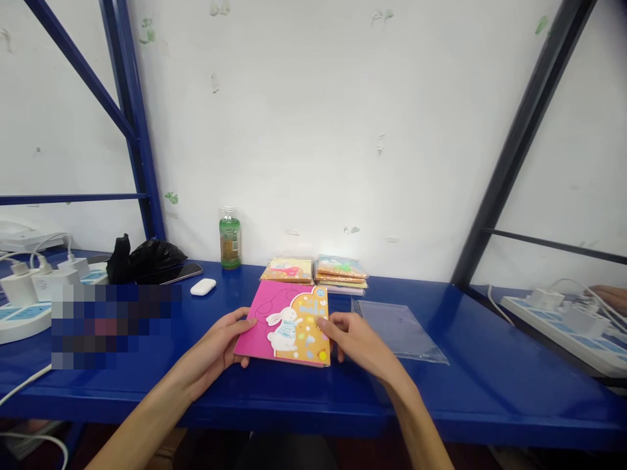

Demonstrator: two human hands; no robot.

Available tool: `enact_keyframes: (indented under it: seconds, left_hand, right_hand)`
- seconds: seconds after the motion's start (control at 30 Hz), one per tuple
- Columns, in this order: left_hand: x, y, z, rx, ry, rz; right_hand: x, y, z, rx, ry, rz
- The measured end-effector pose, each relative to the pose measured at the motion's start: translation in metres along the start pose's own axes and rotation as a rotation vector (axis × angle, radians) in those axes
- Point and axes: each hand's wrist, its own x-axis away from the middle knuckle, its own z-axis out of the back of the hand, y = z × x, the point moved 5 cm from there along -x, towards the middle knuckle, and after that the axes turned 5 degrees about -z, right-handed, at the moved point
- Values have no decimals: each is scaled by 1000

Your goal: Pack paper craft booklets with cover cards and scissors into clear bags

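Note:
A pink and orange booklet with a white rabbit on its cover (287,326) is held between my two hands, just above the blue table. My left hand (228,336) grips its left edge, thumb on top and fingers underneath. On the opposite side, my right hand (350,336) pinches the right edge with its thumb on the cover. Right of that hand lies a clear plastic sleeve (396,329), flat on the table. Behind the booklet are two stacks of wrapped booklets, a left stack (289,269) and a right stack (341,271).
A green-labelled bottle (230,241) stands near the wall. To the left are a white earbud case (203,286), a phone (181,274), a black plastic bag (154,253) and a power strip with chargers (24,320). Another power strip (568,320) sits far right, near another person's hand (610,297).

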Motion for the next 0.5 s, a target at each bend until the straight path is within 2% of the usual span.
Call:
enact_keyframes:
  seconds: [0.1,0.23,0.37,0.4,0.5]
  left_hand:
    - [0,0,3,-34,46,35]
    - [-1,9,15,-160,103,22]
    - [-7,22,45,-486,171,-37]
    - [-9,23,54,-638,192,-27]
    - [-18,23,73,-811,199,3]
  right_hand:
    - [-3,0,6,-14,39,9]
    - [-9,8,19,72,212,-24]
    - [-7,16,33,236,420,-83]
    - [-5,17,37,270,469,-97]
    - [0,17,54,325,562,-122]
